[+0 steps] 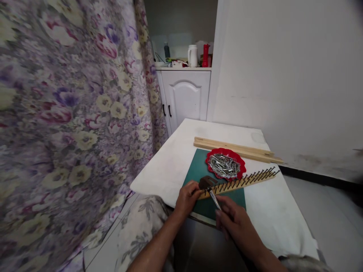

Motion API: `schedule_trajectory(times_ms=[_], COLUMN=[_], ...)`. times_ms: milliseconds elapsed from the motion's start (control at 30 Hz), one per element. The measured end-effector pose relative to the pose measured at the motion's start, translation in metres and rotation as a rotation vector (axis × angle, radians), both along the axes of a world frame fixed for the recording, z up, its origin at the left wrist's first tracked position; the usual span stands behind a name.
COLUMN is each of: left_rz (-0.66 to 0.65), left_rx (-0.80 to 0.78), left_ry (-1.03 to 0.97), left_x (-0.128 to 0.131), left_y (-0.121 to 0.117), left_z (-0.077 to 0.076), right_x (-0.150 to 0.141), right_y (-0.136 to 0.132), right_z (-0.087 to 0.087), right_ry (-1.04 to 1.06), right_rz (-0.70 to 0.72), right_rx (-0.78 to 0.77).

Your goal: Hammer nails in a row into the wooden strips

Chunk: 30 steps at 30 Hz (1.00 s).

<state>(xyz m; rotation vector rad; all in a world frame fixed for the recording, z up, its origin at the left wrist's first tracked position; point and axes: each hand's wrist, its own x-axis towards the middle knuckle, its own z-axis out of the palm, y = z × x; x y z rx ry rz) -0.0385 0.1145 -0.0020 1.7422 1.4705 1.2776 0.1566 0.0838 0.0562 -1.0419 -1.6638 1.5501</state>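
My right hand (234, 217) is wrapped round the handle of a claw hammer (214, 199), whose dark head is over the near-left end of a narrow wooden strip (252, 183). Rows of nails (234, 183) stick up along that strip. At the same end, my left hand (186, 196) has its fingers closed on the wood; whether a nail is also between them is hidden by the hand and the hammer head. Just beyond the strip, a red scalloped plate (243, 166) holds a heap of loose silver nails (224, 165).
A green mat (194, 170) lies under the plate and strip on a white-covered table (167, 162). Farther back lie pale wooden strips (235, 149). A floral curtain (85, 113) hangs at left; a white wall (283, 75) stands at right, a cabinet (187, 94) behind.
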Motion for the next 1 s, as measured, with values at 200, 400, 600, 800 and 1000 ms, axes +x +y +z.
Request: schedule_trajectory(times_ms=[200, 400, 600, 800, 1000], left_rz=[0.009, -0.010, -0.008, 0.043, 0.072], left_rx=[0.001, 0.012, 0.000, 0.013, 0.063], left_ry=[-0.002, -0.014, 0.012, 0.033, 0.113], left_x=[0.000, -0.004, -0.009, -0.020, -0.021], left_y=[0.000, 0.000, -0.001, -0.007, 0.021], left_z=[0.001, -0.001, 0.001, 0.015, 0.055], right_x=[-0.001, 0.009, 0.026, 0.047, 0.069], right_y=[-0.001, 0.000, 0.010, 0.026, 0.044], right_z=[-0.002, -0.003, -0.005, 0.003, 0.011], right_ry=[-0.003, 0.085, 0.172, 0.240, 0.337], right_rz=[0.000, -0.072, -0.205, -0.347, -0.516], right_rx=[0.004, -0.034, -0.048, 0.013, 0.029])
